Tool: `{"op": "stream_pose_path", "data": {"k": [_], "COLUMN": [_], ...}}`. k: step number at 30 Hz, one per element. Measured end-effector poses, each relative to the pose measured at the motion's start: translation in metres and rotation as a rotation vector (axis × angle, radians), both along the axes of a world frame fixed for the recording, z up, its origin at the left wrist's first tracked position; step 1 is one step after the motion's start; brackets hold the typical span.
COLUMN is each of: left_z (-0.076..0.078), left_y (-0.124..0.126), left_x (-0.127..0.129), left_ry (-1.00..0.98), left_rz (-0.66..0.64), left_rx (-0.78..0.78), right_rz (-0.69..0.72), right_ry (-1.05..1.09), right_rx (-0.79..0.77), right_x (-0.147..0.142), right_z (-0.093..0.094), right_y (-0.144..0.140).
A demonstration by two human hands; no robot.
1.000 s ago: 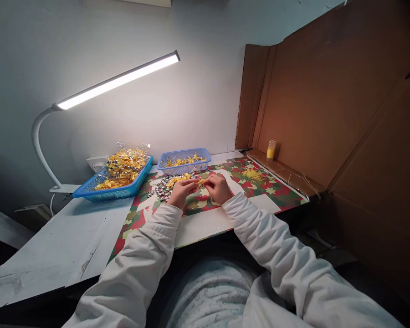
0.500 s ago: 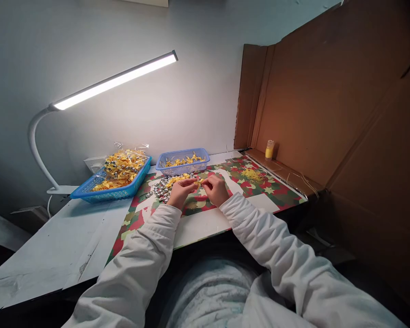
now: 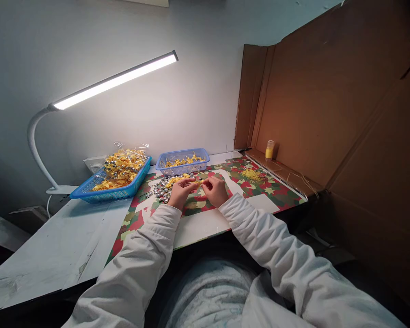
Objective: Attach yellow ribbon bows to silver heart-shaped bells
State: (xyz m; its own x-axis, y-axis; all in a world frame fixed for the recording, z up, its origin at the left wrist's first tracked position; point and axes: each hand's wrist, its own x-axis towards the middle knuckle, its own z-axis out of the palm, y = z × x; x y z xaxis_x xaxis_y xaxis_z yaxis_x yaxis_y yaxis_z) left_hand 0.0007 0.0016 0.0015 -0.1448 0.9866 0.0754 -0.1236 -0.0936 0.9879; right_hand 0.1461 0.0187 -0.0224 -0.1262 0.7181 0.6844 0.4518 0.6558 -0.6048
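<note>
Pinched between the left hand (image 3: 179, 192) and right hand (image 3: 215, 190) above the patterned mat (image 3: 280, 191), a small yellow piece (image 3: 199, 182) is apparently being assembled, so steady fingertip control is called for next.

A white desk lamp (image 3: 112, 82) arches over the table's (image 3: 54, 246) far left corner, its base beside a large blue basket (image 3: 111, 186) of yellow pieces. A smaller blue basket (image 3: 183, 161) sits at the far edge. A yellow bottle (image 3: 269, 150) stands against the cardboard wall (image 3: 328, 105) at the right edge.
</note>
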Motion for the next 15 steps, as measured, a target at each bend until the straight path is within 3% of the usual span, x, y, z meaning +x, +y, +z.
{"op": "stream_pose_path", "data": {"k": [6, 15], "left_z": [-0.0009, -0.0024], "left_y": [0.002, 0.0025], "left_x": [-0.0002, -0.0003], "left_ry": [-0.002, -0.017], "left_rz": [0.032, 0.022], "left_rx": [0.014, 0.011], "right_rz": [-0.074, -0.012], "right_ry": [0.003, 0.047], "right_rx": [0.064, -0.048], "right_x": [0.0015, -0.0018], "right_z": [-0.0014, -0.0006], "right_y": [0.003, -0.0024]}}
